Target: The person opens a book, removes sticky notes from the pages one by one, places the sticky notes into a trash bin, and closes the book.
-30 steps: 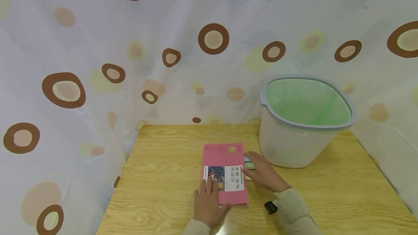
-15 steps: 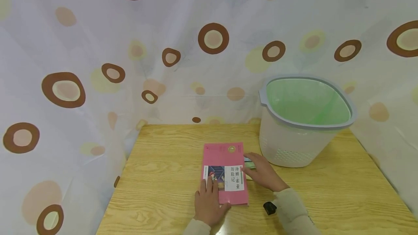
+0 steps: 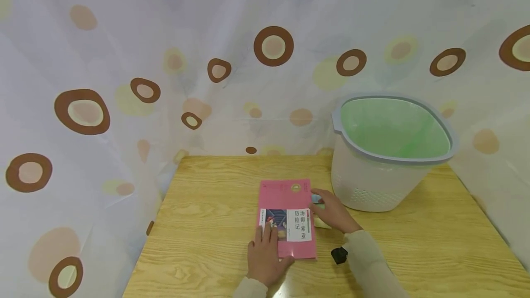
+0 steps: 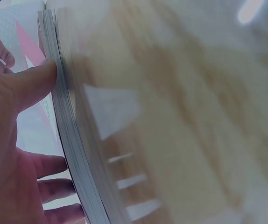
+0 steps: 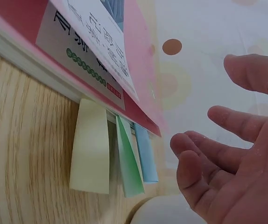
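Observation:
A pink paperback book (image 3: 285,197) with a white title label lies on the wooden table. My left hand (image 3: 263,257) rests on its lower left part with the fingers straight. In the left wrist view, that thumb (image 4: 36,84) lies against the edge of the pages. Yellow (image 5: 91,149), green (image 5: 130,163) and blue (image 5: 145,156) sticky notes stick out from the book's right side. My right hand (image 3: 334,211) is beside them, its fingers (image 5: 232,123) loosely bent and apart from the notes in the right wrist view. It holds nothing there.
A tall white and green plastic basket (image 3: 372,183) with a grey rim stands at the back right. A small black object (image 3: 339,255) is beside the right sleeve. A patterned curtain (image 3: 232,105) hangs behind the wooden table (image 3: 198,224).
My right hand has drawn back slightly from the book's right edge, and more of the yellow note shows. The left hand has stayed on the book. The head view has shifted a little.

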A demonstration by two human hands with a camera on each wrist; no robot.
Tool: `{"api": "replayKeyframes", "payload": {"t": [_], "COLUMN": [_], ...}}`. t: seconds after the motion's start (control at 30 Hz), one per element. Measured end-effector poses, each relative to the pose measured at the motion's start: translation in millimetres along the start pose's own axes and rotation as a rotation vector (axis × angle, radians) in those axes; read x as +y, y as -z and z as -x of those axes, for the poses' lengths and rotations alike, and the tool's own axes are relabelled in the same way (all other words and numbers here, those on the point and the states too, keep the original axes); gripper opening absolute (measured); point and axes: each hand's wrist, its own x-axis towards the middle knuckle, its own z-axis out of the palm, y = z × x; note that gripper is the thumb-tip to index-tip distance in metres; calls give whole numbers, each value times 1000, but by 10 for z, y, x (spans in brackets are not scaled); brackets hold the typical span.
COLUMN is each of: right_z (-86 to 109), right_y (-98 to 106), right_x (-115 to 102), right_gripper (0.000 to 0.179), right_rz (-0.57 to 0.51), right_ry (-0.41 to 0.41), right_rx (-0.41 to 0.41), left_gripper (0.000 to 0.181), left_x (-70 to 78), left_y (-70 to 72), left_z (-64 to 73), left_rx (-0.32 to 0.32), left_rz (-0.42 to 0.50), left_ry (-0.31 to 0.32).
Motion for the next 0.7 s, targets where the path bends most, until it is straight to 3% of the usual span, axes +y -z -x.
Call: {"api": "replayKeyframes", "payload": {"t": [0.2, 0.43, 0.7], "right_z": [-92, -138, -194], "right_y": [-54, -173, -238], "right_x": [38, 109, 114], "right_gripper": [56, 55, 59], "right_rz": [-91, -56, -21], "right_ry": [-68, -94, -146], "right_rx": [-23, -16, -24], "left_gripper": [95, 95, 88], "left_x": [6, -7, -48], "left_y": [9, -53, 53], "left_z": [29, 21, -16], "left_rx": [4, -17, -58], "left_rz": [24, 24, 50], "left_ry": [-1, 1, -10]}}
